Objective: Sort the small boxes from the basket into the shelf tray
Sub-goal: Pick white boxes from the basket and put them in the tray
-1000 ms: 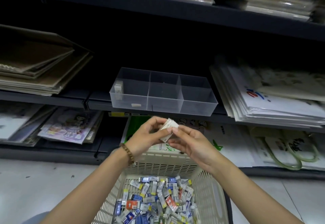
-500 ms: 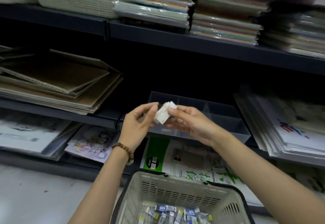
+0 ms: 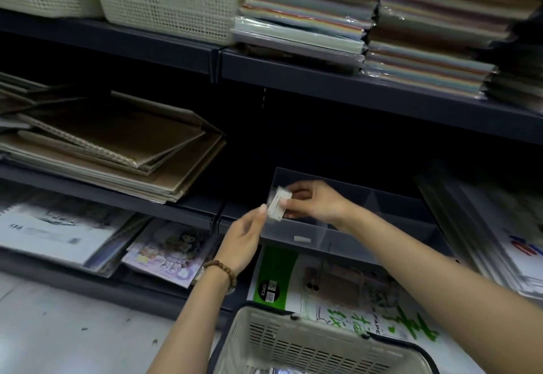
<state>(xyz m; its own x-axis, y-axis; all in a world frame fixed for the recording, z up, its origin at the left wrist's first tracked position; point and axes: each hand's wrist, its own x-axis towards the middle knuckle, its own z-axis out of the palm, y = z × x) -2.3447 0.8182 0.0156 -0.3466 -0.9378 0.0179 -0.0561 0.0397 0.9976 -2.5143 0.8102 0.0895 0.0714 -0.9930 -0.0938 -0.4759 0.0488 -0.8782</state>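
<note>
Your right hand [image 3: 316,204] keeps its grip narrow, pinching the small boxes [image 3: 278,206] at frame centre, just over the left compartment of the clear shelf tray [image 3: 382,197], probably so they drop in squarely. Your left hand [image 3: 244,241], grip loose and wide, touches their lower edge with one fingertip to steady them. Their long axis slants from lower left to upper right. The basket [image 3: 293,341] sits at bottom centre.

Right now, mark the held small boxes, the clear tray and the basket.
small boxes [image 3: 278,207]: head view, white front face.
clear tray [image 3: 311,234]: head view, front wall.
basket [image 3: 308,344]: head view, slotted far wall.
</note>
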